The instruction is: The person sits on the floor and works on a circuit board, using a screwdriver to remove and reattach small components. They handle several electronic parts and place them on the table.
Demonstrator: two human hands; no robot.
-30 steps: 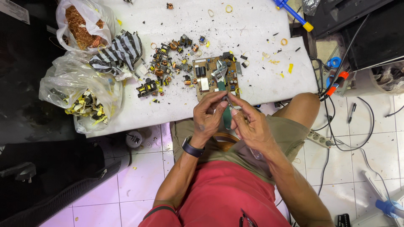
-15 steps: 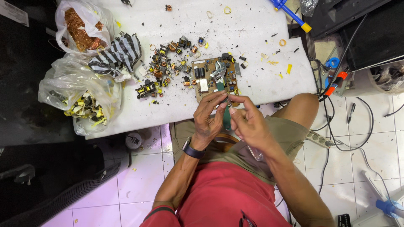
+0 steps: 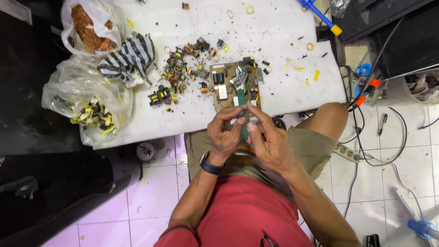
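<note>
My left hand (image 3: 225,132) and my right hand (image 3: 269,139) meet over my lap at the table's front edge. Their fingertips pinch a small part (image 3: 242,113) between them; it is too small to name. Under the hands lies an adjustable wrench with a green handle (image 3: 240,93). Its jaw rests on a brown circuit board (image 3: 224,87) on the white table (image 3: 192,119). A dark watch sits on my left wrist.
A heap of small coils and electronic parts (image 3: 183,68) lies left of the board. Clear bags of copper wire (image 3: 87,23) and yellow-taped parts (image 3: 87,110) stand at the left, beside a striped cloth (image 3: 128,55). A blue-yellow tool (image 3: 320,16) lies far right. Cables and a power strip (image 3: 350,153) cross the tiled floor.
Both hands stay together over the wrench handle; the fingers have shifted slightly around the small part.
</note>
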